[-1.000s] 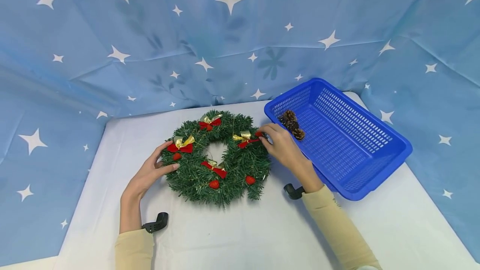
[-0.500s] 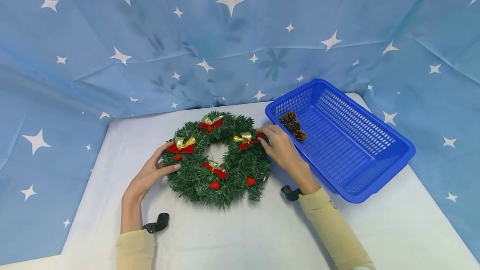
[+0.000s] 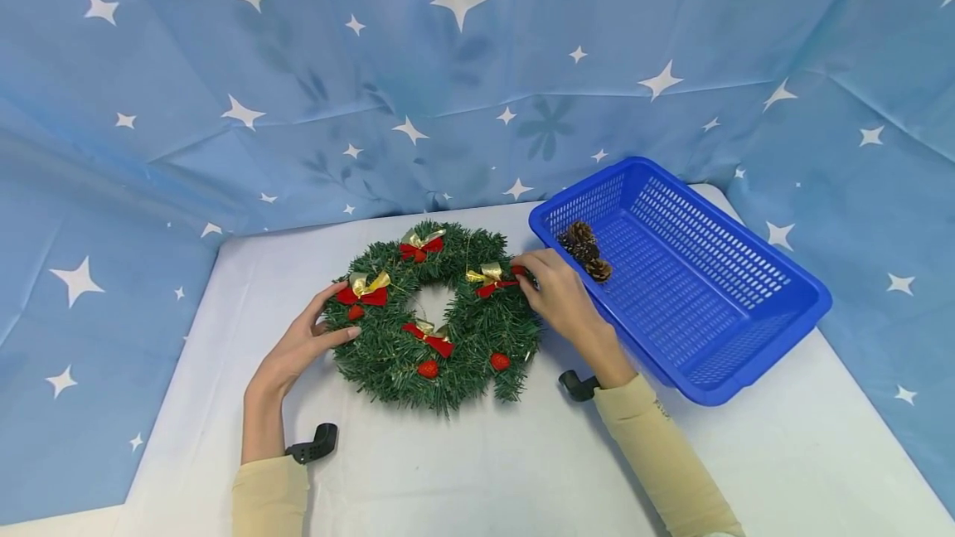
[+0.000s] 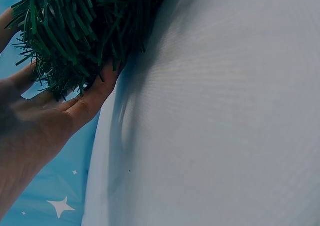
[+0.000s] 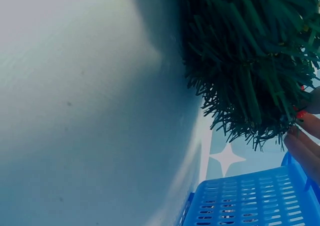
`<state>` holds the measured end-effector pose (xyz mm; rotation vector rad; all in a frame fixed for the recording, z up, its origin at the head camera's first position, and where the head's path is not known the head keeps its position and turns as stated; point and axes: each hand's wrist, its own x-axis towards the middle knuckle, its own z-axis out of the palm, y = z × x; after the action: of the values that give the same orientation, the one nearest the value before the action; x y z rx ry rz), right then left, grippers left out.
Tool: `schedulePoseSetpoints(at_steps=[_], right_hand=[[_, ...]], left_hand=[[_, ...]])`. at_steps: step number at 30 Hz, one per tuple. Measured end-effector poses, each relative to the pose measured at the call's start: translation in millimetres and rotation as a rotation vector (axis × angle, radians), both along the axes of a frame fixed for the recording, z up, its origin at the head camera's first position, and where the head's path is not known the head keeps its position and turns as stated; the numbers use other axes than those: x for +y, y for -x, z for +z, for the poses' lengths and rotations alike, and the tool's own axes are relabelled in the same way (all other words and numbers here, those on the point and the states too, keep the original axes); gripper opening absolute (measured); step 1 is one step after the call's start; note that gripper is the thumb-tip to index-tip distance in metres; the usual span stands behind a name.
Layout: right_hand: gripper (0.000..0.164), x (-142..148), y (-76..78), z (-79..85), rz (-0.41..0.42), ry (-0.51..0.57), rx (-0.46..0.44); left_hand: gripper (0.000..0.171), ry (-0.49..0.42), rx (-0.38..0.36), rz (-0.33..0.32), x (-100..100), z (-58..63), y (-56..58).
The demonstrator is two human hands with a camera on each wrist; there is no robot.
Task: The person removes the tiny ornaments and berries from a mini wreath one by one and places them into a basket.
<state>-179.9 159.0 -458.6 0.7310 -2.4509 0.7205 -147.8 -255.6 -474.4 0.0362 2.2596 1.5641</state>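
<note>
A green wreath (image 3: 440,379) lies flat, dressed with red-and-gold bows (image 3: 362,288) and small red strawberry ornaments (image 3: 428,369). My left hand (image 3: 298,342) grips its left side, thumb on top by one strawberry. In the left wrist view, fingers (image 4: 95,97) reach beneath the green bristles. At the wreath's upper right, my right hand (image 3: 559,292) pinches a red strawberry ornament (image 3: 517,270) beside a bow (image 3: 488,278). In the right wrist view only a bit of red (image 5: 300,114) shows between the fingertips; the rest is hidden.
A blue plastic basket (image 3: 783,355) stands tilted across the table's right side, close to my right forearm. Several pine cones (image 3: 584,249) lie in its left end. The table (image 3: 448,471) has a white cover, and a blue star-printed cloth (image 3: 298,65) hangs behind it.
My right wrist has swung slightly left while its fingertips stay at the same spot on the wreath. The left hand keeps its grip.
</note>
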Motion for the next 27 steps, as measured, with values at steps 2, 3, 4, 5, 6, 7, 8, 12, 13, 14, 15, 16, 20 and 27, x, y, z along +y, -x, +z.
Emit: schedulePoseSetpoints(at_steps=[2,3,4,5,6,7,8,12,13,14,15,16,20,27], right_hand=[[0.022,0,-0.9,0.8,-0.001,-0.001,0.011],[0.022,0,-1.0,1.1,-0.002,-0.003,0.017],[0.022,0,-1.5,2.0,-0.002,-0.004,0.022],[0.022,-1,-2.0,2.9,-0.002,-0.005,0.026],[0.022,-1,-2.2,3.6,-0.002,-0.006,0.028],[0.022,-1,-2.5,4.3,-0.004,-0.008,0.031],[0.023,-1,-2.9,5.0,-0.008,-0.009,0.030],[0.024,-1,-5.4,8.5,-0.015,0.009,0.024],[0.024,-1,-6.1,9.9,-0.014,0.020,0.024],[0.024,0,-6.8,11.2,-0.010,0.033,0.025],[0.024,0,-7.2,12.6,-0.002,0.048,0.028],[0.023,0,-7.5,13.9,0.004,0.062,0.034],[0.021,0,-7.6,18.3,0.026,0.108,0.069],[0.020,2,-8.1,25.5,0.036,0.138,0.120]], left_hand=[[0.088,-0.001,-0.001,-0.001,0,-0.1,0.1],[0.088,0.000,-0.002,0.000,0,-0.2,0.1],[0.089,0.001,-0.003,0.000,0,-0.2,0.0],[0.089,0.002,-0.005,0.002,0,-0.1,-0.1],[0.089,0.003,-0.006,0.003,0,-0.1,-0.1],[0.089,0.005,-0.007,0.004,0,-0.1,-0.1],[0.089,0.006,-0.007,0.005,0,-0.1,-0.1],[0.089,0.006,-0.006,0.002,0,-0.5,0.0],[0.089,0.007,-0.005,-0.001,1,-0.7,0.2],[0.089,0.010,-0.004,-0.002,1,-0.9,0.2],[0.089,0.013,-0.004,-0.003,1,-1.1,0.2],[0.089,0.017,-0.006,-0.002,1,-1.1,0.0],[0.090,0.024,-0.011,0.002,0,-0.9,-0.1],[0.090,0.033,-0.002,-0.012,0,1.2,2.6]])
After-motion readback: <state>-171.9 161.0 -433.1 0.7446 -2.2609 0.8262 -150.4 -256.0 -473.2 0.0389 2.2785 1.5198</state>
